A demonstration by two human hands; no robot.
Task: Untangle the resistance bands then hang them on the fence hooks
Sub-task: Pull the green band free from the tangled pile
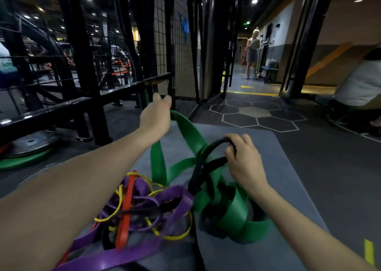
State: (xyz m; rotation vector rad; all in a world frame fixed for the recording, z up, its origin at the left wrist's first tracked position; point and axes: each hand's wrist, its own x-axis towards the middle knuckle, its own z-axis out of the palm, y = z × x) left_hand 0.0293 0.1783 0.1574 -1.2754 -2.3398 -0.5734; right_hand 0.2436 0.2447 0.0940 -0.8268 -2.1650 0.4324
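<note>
You are untangling, not yet hanging. Nearest you, the purple, yellow and red bands point(144, 206) are lying knotted on the grey mat point(288, 188). Your right hand point(244, 157) is gripping a black band point(203, 167), fingers curled round it. Farther out, your left hand point(156, 116), arm outstretched, is lifting the green band point(191, 134); the grip itself is hidden. Next, I judge, pull green free of black. The fence point(177, 50) is standing beyond.

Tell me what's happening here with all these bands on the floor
A person is sorting a tangle of resistance bands on a grey mat. The left hand lifts a loop of the green band up and away, while the right hand grips the black band threaded through it. The purple band, yellow band and red band lie knotted together. Nothing is hung yet.
</note>
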